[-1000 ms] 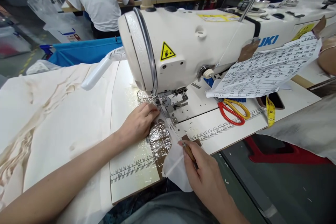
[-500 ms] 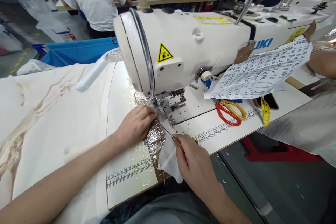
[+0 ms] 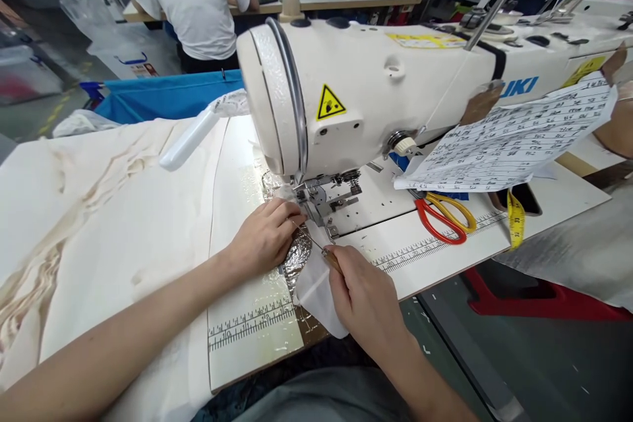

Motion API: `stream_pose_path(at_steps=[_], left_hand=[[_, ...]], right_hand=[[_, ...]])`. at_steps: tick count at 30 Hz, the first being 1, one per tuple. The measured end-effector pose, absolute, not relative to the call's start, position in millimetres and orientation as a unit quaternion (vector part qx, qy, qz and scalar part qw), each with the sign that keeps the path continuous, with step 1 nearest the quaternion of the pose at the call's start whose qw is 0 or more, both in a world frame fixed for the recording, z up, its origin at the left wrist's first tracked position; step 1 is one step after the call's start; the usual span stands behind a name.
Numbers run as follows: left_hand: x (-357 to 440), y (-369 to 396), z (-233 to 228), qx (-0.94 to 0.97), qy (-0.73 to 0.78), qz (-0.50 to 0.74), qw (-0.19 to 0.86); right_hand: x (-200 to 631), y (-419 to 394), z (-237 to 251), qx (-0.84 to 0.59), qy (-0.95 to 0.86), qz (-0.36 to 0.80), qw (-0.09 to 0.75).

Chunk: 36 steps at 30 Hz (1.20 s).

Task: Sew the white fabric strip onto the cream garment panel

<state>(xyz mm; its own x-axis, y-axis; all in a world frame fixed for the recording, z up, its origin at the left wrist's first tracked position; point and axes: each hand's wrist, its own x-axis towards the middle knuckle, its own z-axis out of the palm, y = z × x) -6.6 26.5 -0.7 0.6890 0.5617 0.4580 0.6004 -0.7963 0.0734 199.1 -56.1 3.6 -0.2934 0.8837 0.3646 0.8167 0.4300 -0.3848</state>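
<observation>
My left hand [image 3: 264, 237] presses flat on a small white fabric piece [image 3: 316, 290] just left of the presser foot [image 3: 319, 201] of a white sewing machine [image 3: 395, 92]. In my right hand [image 3: 363, 293] is a thin awl with a wooden handle [image 3: 330, 258]; its metal tip points toward the foot. The same hand also pinches the fabric's near edge. Shiny clear tape [image 3: 297, 254] covers the table under the fabric.
Red-and-yellow scissors [image 3: 442, 217], a yellow tape measure [image 3: 515, 219] and a printed paper sheet [image 3: 514, 138] lie to the right. Cream cloth [image 3: 99, 211] is spread on the left. A person in a white shirt [image 3: 192, 0] stands behind, beyond a blue bin [image 3: 158, 95].
My right hand has moved the awl and the fabric forward, closer to the presser foot. My left hand has stayed beside the foot.
</observation>
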Motion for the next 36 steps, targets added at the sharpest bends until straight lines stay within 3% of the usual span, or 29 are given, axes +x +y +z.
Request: stream_pose_path(at_steps=[6,15,23,27,36], left_hand=[[-5.7,29.0,-1.8,-0.913,-0.337,-0.213,0.086],[-8.8,33.2,-2.8,-0.911,-0.333,-0.237,0.045],[8.8,37.6,15.6,-0.918,-0.379,-0.088,0.076],[13.4,37.8,8.3,-0.887,-0.439,-0.109,0.094],[-8.1,53.8,-6.3,-0.805,-0.450,-0.341,-0.182]], right_hand=[[194.2,-52.3,4.7,-0.519,-0.803,0.085,0.280],[171.2,-57.9,11.9,-0.454,-0.756,0.235,0.409],[162.3,-63.3,22.1,-0.364,-0.781,0.204,0.464],[164.8,-71.0,25.5,-0.341,-0.792,0.187,0.470],[196.2,-55.4,3.0,-0.545,-0.766,0.063,0.335]])
